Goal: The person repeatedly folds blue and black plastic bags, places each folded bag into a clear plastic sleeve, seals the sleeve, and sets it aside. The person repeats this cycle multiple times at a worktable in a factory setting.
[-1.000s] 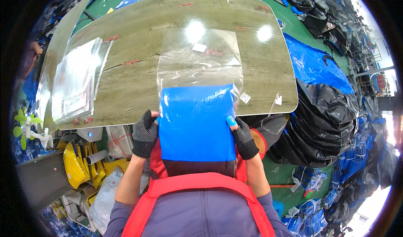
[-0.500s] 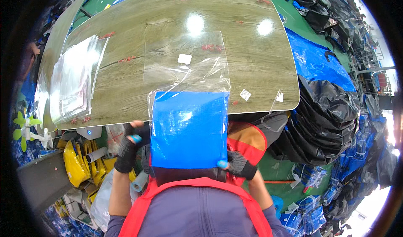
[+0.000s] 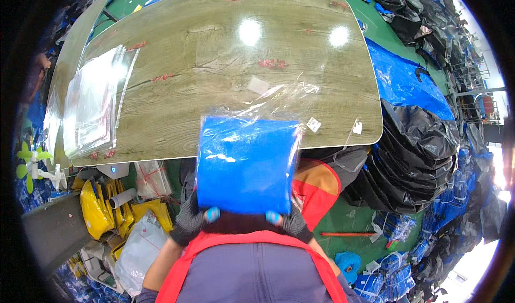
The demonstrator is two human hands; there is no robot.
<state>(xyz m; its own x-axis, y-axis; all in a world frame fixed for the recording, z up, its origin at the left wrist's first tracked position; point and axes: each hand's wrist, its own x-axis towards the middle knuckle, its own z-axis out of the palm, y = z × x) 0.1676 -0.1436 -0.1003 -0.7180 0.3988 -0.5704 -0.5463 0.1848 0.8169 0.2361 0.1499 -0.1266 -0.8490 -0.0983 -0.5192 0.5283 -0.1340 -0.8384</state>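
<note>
A folded blue sheet in a clear plastic bag lies across the near table edge, its lower part over my lap. The bag's loose clear end spreads onto the table. My left hand grips the package's lower left corner, thumb on top. At the lower right corner my right hand pinches it the same way. Both hands wear dark gloves with blue on the thumb tips; the fingers underneath are hidden. A white square label sits at the bag's loose end.
Clear plastic bags are piled on the wood-patterned table at left. Two small labels, one a white tag, lie near its right edge. Black folded sheeting stands at right. Yellow packages lie lower left, by a green-bladed fan.
My left hand has come in from the left and taken hold of the package's lower left corner. The right hand has shifted inward, and the bag's loose end has swung to the right.
</note>
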